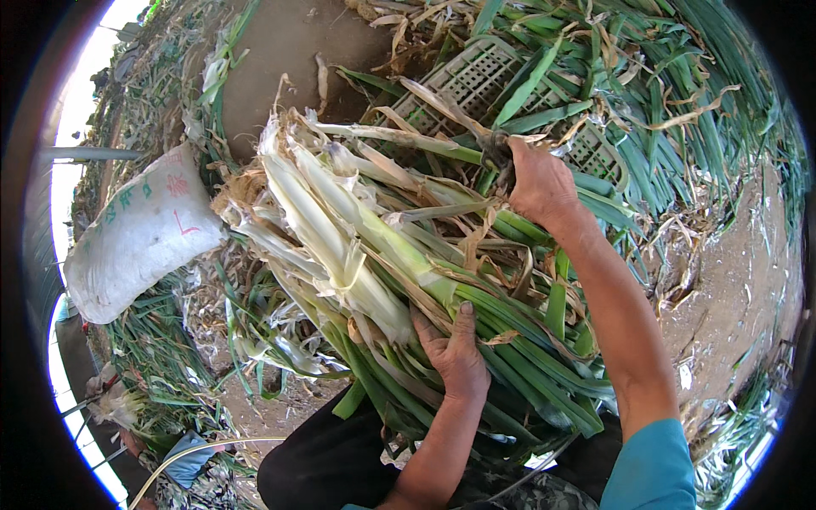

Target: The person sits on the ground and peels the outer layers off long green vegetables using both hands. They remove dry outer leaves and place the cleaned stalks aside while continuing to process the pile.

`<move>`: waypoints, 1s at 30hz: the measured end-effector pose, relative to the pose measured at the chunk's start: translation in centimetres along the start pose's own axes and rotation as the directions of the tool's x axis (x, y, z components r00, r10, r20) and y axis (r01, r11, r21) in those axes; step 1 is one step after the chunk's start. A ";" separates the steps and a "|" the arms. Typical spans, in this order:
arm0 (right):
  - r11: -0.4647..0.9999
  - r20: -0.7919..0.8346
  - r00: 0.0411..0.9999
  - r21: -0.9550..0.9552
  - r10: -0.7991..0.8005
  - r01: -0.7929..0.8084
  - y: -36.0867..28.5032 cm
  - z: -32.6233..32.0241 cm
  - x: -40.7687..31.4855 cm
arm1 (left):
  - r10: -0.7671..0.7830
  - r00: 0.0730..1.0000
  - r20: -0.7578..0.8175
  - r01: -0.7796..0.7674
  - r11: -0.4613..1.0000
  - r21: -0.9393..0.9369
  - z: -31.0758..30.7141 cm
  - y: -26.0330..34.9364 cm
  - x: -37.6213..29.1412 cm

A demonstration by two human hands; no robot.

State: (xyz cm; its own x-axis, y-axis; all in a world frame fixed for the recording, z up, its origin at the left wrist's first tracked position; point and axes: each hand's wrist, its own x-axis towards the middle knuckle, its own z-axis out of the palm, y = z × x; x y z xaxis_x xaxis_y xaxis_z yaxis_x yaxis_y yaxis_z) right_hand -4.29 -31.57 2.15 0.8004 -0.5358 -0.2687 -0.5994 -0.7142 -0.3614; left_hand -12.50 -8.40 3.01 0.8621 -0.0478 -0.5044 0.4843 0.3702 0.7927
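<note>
A big bundle of long green onions [376, 236] lies across in front of me, white stalks up and to the left, green leaves toward my lap. My left hand [452, 354] is on its leaves, thumb and fingers spread around part of the bundle, pressing on or gripping stalks. At the upper right, my right hand [539, 178] is closed on dry, dark leaf matter at the end of a withered onion stalk; its fingertips are partly hidden. Beneath and behind that hand a perforated plastic crate [472, 76] shows, partly covered by leaves.
A stuffed white woven sack [143, 236] with writing stands at left. Heaped green onion leaves [688, 127] fill the upper right. More onions [159, 344] and scraps lie at left. A pale hose [210, 444] curves at lower left, near a person's blue cloth item [188, 458].
</note>
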 end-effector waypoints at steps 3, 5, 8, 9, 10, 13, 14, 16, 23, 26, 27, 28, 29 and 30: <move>0.998 0.041 0.999 -0.055 -0.017 0.019 0.6 -0.4 -1.9 | -0.029 0.999 0.033 0.028 1.000 0.014 0.3 0.4 -0.4; 0.987 -0.064 0.989 0.089 -0.131 0.137 0.1 -1.8 -2.9 | 0.179 0.977 0.113 -0.201 0.950 0.238 1.5 2.5 -0.8; 0.916 -0.099 0.969 0.315 -0.228 0.248 -3.1 -6.0 -5.2 | 0.468 0.736 0.489 -0.673 0.579 0.459 1.5 5.8 -1.3; 0.830 -0.123 0.948 0.460 -0.293 0.316 -3.1 -6.7 -5.9 | 0.368 0.717 0.591 -0.661 0.629 0.410 2.4 6.3 -1.2; 0.762 -0.064 0.945 0.575 -0.321 0.298 -3.4 -7.0 -6.5 | 0.224 0.763 0.607 -0.488 0.815 0.313 3.4 5.6 -1.3; 0.560 -0.045 0.899 0.769 -0.435 0.309 -4.2 -5.3 -7.5 | -0.138 0.741 0.657 0.109 0.990 0.086 5.7 1.4 -1.0; 0.676 0.022 0.912 0.678 -0.409 0.287 -5.5 -5.8 -8.5 | -0.123 0.685 0.718 0.034 0.990 0.137 4.9 -0.1 -0.1; 0.809 0.098 0.907 0.499 -0.410 0.311 -5.7 -5.3 -9.5 | -0.169 0.733 0.659 0.163 0.984 0.071 4.3 -1.0 -0.9; 0.890 0.161 0.937 0.396 -0.309 0.225 -5.8 -3.8 -12.0 | -0.246 0.716 0.653 0.321 0.947 0.005 1.5 -0.1 -0.6; 0.850 0.068 0.942 0.457 -0.328 0.263 -5.5 -3.7 -13.5 | -0.126 0.761 0.636 0.154 0.988 0.011 1.6 -0.9 -1.3; 0.829 0.011 0.939 0.472 -0.345 0.299 -5.1 -3.5 -14.1 | -0.094 0.762 0.640 0.115 0.993 0.009 1.6 -1.5 -1.3; 0.857 0.007 0.945 0.423 -0.327 0.294 -4.6 -3.2 -14.6 | -0.062 0.762 0.644 0.075 0.997 0.007 1.6 -1.9 -1.4; 0.854 -0.023 0.934 0.396 -0.357 0.336 -3.9 -2.9 -15.0 | -0.044 0.758 0.651 0.054 0.999 0.004 1.6 -2.3 -1.4; 0.849 -0.054 0.921 0.371 -0.386 0.377 -3.2 -2.6 -15.3 | -0.026 0.753 0.658 0.032 0.999 0.003 1.7 -2.5 -1.5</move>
State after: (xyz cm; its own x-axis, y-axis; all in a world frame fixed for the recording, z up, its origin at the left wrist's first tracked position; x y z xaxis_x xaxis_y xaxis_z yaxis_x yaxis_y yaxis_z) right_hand -14.59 -22.22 9.72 0.9684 -0.2422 -0.0599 -0.2061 -0.6414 -0.7390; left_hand -14.71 -10.81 2.39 0.7342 -0.6559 -0.1753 0.5122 0.3657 0.7771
